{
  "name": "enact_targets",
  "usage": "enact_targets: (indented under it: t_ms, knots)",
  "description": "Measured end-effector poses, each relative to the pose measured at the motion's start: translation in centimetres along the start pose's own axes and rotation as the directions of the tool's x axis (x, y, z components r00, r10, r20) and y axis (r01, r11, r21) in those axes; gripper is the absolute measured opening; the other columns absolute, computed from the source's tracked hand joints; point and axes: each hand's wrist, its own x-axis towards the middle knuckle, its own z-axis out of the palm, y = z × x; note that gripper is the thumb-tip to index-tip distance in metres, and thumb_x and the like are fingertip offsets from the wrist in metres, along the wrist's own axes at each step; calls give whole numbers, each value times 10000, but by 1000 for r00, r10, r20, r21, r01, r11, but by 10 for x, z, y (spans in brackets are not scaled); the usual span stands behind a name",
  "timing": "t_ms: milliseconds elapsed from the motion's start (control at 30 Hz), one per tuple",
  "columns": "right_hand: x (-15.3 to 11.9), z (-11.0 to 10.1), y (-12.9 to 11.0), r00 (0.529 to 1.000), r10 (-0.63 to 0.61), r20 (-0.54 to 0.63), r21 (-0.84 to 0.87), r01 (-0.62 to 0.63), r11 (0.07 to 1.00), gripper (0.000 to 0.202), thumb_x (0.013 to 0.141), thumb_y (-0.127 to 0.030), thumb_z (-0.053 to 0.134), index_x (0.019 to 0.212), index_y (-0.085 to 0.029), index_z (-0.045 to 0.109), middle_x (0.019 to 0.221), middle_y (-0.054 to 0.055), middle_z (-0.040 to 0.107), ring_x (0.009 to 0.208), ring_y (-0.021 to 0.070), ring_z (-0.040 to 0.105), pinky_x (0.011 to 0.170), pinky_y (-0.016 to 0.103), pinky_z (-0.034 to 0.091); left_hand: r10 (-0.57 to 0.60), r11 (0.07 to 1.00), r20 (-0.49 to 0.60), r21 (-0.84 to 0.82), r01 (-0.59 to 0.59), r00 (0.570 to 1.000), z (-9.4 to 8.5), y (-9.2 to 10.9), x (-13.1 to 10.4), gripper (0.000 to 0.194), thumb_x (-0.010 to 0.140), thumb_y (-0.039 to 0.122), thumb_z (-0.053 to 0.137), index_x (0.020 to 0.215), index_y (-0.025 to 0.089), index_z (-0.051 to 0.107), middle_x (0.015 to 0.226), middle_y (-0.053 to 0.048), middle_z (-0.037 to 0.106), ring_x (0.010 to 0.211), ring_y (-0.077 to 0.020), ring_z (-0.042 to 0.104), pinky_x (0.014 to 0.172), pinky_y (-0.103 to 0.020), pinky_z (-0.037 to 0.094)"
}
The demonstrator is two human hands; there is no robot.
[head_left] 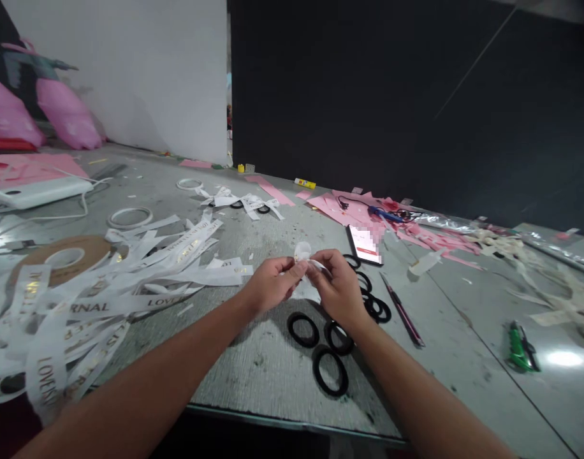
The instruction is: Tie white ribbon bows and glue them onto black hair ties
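Observation:
Both hands meet above the middle of the table, with a small piece of white ribbon between them. My left hand pinches it between thumb and fingers from the left. From the right, my right hand has its fingers closed on the same piece, near a short loose end. The ribbon forms a small loop standing above the fingertips. Several black rings lie below and beside my right hand, some overlapping. A pile of printed white ribbon strips spreads to the left of my left hand.
A phone, a dark pen-like tool and a green cutter lie to the right. Ribboned rings sit farther back. At the left is a brown cardboard roll; pink scraps line the back.

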Motion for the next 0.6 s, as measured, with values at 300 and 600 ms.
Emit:
enact_targets:
  t_ms: [300,600]
  knots:
    - [-5,3,-4,976,-208,60,-130,215,968,120,889,-250,611,781,-200,589,626,-30,603,519,101,501,511,222,377,2,976,-81,-216,-19,997,-1,2,2,366,774,527,658,819,167,615,463,81,391,375,-51,276,371,-191,199]
    - [-6,5,-5,986,-137,96,-90,145,985,175,901,-280,578,749,-194,566,547,-54,494,481,96,417,466,222,318,28,974,-329,-202,-99,944,-6,-2,9,433,650,555,738,713,140,632,508,66,421,422,-39,301,406,-197,187]
